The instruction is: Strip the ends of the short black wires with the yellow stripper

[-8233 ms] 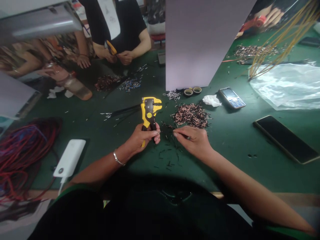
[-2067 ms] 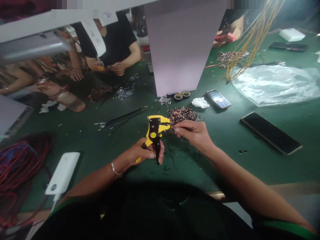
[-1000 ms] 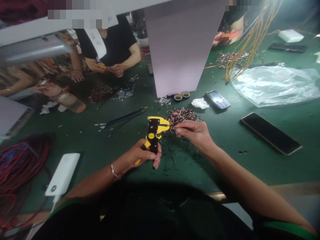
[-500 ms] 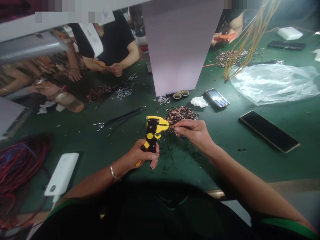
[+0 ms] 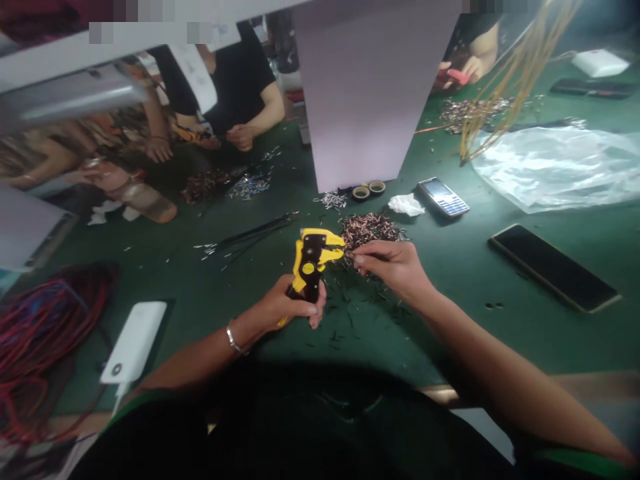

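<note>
My left hand (image 5: pixel 295 303) is closed around the grip of a yellow and black wire stripper (image 5: pixel 311 260), its jaws pointing right. Thumb and fingertips of my right hand (image 5: pixel 393 263) are pinched together just right of those jaws. A short piece of wire (image 5: pixel 351 254) appears to be in the pinch, mostly hidden by the fingers. Right behind the jaws lies a heap of short wire pieces with coppery ends (image 5: pixel 373 228). Small black bits (image 5: pixel 350 307) are scattered on the green table below my hands.
Longer black wires (image 5: pixel 255 230) lie left of the stripper. Silver terminals (image 5: pixel 331 199), tape rolls (image 5: pixel 369 191), crumpled tissue (image 5: pixel 406 205) and a keypad phone (image 5: pixel 443 197) are behind the heap. A smartphone (image 5: pixel 554 267) is right, a power bank (image 5: pixel 134 341) and red cables (image 5: pixel 47 347) left. Co-workers sit opposite.
The stripper's jaws now show a wider dark gap, and the tool is turned slightly. My right hand stays pinched beside them. The whole view has shifted a little. A co-worker's hands have moved apart.
</note>
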`<state>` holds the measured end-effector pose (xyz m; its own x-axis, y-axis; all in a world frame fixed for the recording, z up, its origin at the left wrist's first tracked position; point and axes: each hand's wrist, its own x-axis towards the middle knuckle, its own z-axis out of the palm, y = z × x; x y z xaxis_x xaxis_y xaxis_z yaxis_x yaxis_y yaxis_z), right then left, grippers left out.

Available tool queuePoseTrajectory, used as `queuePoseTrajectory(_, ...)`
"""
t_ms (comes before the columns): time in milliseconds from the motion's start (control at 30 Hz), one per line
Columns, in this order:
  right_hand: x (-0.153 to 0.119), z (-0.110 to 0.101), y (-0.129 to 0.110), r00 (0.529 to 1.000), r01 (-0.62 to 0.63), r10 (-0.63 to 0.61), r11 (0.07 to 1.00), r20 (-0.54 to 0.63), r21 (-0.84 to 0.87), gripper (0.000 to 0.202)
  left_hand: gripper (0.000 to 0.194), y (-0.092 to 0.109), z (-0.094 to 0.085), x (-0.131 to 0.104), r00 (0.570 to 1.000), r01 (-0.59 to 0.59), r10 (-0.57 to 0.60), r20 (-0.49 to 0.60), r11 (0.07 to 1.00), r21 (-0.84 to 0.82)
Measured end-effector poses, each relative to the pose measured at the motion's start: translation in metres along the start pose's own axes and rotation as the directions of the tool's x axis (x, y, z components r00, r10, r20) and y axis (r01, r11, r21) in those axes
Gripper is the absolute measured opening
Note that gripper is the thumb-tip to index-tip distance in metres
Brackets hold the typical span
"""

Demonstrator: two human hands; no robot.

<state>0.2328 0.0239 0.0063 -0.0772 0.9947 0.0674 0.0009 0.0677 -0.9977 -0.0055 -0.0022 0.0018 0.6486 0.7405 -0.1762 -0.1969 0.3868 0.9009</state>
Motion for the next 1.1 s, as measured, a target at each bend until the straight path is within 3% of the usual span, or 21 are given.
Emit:
queuePoseTrajectory(200,-0.0014,0.0022,-0.0019,1.000,-0.009,0.009,1.000,-0.007,-0.004,0.009,0.026,0.0063,-0.0045,0.0051,0.988,-0.092,0.081,-0.128,0.993,-0.080)
queuePoseTrajectory(333,-0.0020,0.0033,-0.0012,1.000,-0.008,0.008,0.999,-0.015,-0.033,0.010,0.028,0.0060,-0.0057,0.0066,0.990,-0.080,0.067,-0.127,0.991,-0.106)
queuePoseTrajectory(633,-0.0052,0.0083,0.0012,1.000,-0.004,0.007,0.992,0.025,-0.129,0.015,0.025,0.0009,-0.0058,0.0062,0.999,-0.043,0.043,-0.006,0.996,-0.073)
queuePoseTrajectory(900,-0.0055,0.0066,-0.0072,0.999,0.020,-0.020,1.000,-0.029,-0.020,0.012,0.030,0.0012,-0.0046,0.0030,0.995,0.018,-0.006,0.103,0.993,-0.116)
queuePoseTrajectory(1100,-0.0055,0.0086,-0.0067,1.000,0.000,-0.001,0.999,-0.019,-0.032,0.012,0.031,0.0017,-0.0034,0.0003,0.990,0.063,-0.047,0.135,0.991,-0.117)
